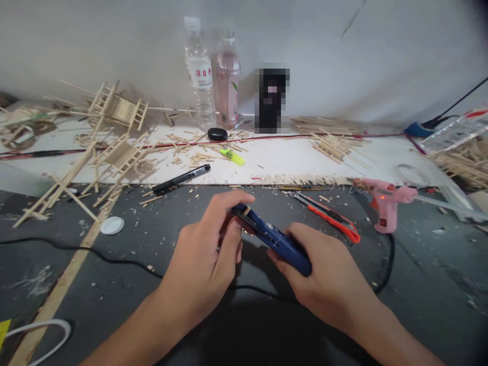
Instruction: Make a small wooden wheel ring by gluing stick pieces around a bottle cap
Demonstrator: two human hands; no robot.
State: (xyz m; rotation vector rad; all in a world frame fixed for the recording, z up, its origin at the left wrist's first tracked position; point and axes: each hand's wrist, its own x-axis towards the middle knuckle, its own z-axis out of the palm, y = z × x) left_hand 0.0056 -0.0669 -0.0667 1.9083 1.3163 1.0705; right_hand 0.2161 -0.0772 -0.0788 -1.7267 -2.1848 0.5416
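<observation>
My right hand point(324, 259) is wrapped round the handle of a dark blue hand tool point(284, 249), which looks like a cutter. The tool points up and to the left, above the dark tabletop. Around its front end, the fingers of my left hand point(209, 244) are closed, with the index finger over the tip and the thumb beneath. A small pale bit of wood point(247, 209) shows at the jaws. My fingers hide anything further inside the left grip.
An orange utility knife point(331, 221) and a pink glue gun point(391, 203) lie to the right. Behind are a black marker point(181, 180), a yellow-green highlighter cap point(232, 156), stick-built models point(120, 152), and two bottles point(200, 91). A white cap point(112, 225) lies left; a black cable point(122, 262) crosses the table.
</observation>
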